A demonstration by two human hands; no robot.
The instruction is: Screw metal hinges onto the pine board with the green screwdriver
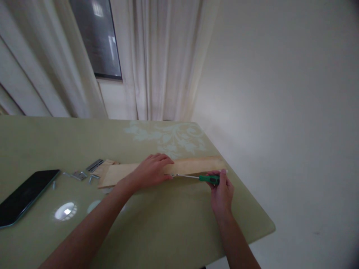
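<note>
A long, pale wooden board (196,165) lies across the table near its right end. My left hand (153,170) is closed over the board's middle, fingers on top and thumb along the near edge. Close to that thumb is a small metal piece (173,175), too small to make out clearly. My right hand (223,190) is wrapped round the green and black handle of a screwdriver (206,179). Its shaft points left, and the tip meets or nearly meets the metal piece at the board's near edge.
Left of the board lie metal hinges (79,175), several loose screws (91,179) and small wood pieces (109,162). A black phone (28,194) rests farther left on the glossy green table (168,224). Curtains (157,56) hang behind; a white wall (280,112) stands at the right.
</note>
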